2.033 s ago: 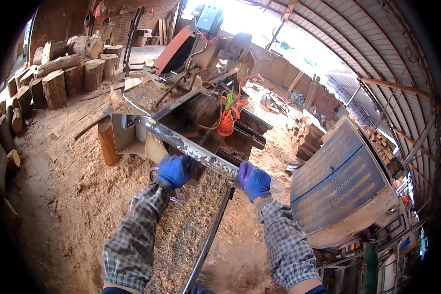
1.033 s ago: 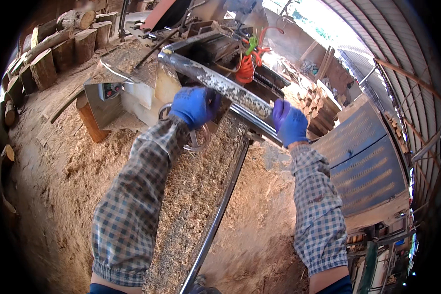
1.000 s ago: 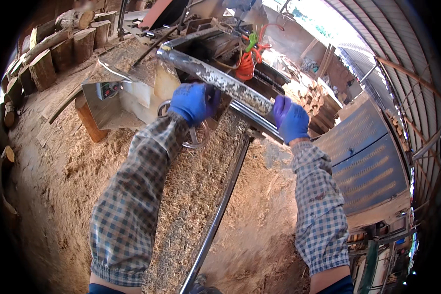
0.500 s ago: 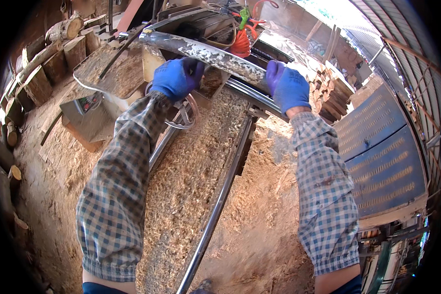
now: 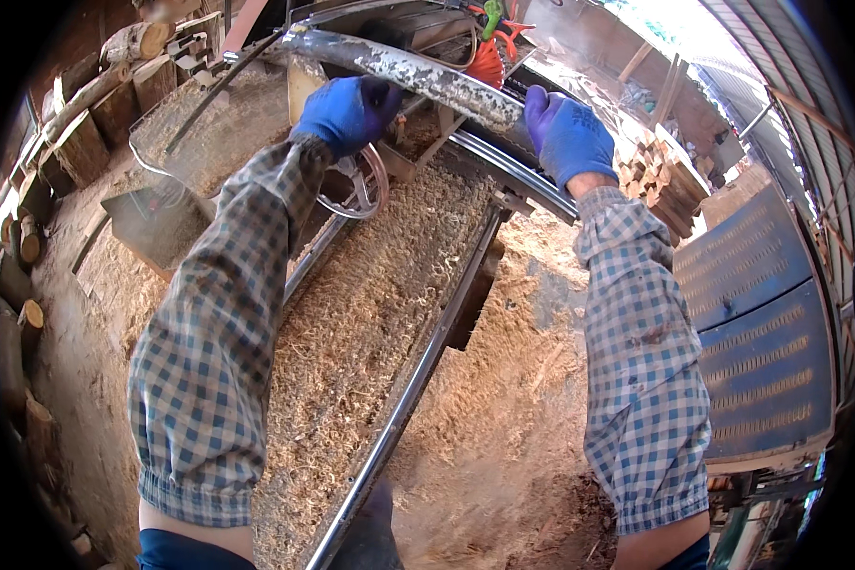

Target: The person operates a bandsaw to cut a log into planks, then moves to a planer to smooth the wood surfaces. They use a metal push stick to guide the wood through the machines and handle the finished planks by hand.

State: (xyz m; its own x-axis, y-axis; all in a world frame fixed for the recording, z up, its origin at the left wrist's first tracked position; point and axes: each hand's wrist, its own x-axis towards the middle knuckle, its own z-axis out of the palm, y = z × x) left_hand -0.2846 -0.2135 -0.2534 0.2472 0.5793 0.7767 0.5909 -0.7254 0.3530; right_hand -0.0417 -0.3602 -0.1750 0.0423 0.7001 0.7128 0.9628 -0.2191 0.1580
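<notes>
Your left hand [image 5: 347, 114], in a blue and purple glove, is curled closed on the worn metal bar [image 5: 423, 76], at its lower edge. Your right hand [image 5: 570, 138] is bent closed at the bar's right end, with its knuckles up. The tips of your fingers are hidden, so I cannot tell how hard either hand squeezes. The bar lies slanted across the top middle, in front of you, with its right end lower. A shiny round wheel [image 5: 382, 185] sits just below your left hand. An orange curly hose [image 5: 486, 65] hangs just behind the bar. Between your arms, a long shiny rail [image 5: 380, 454] runs down toward you, beside a strip full of wood bits [image 5: 361, 332]. Big logs [image 5: 85, 152] stand far to your left. Cut wood [image 5: 663, 180] is piled past your right hand, and blue panels [image 5: 760, 351] lean to your right.
</notes>
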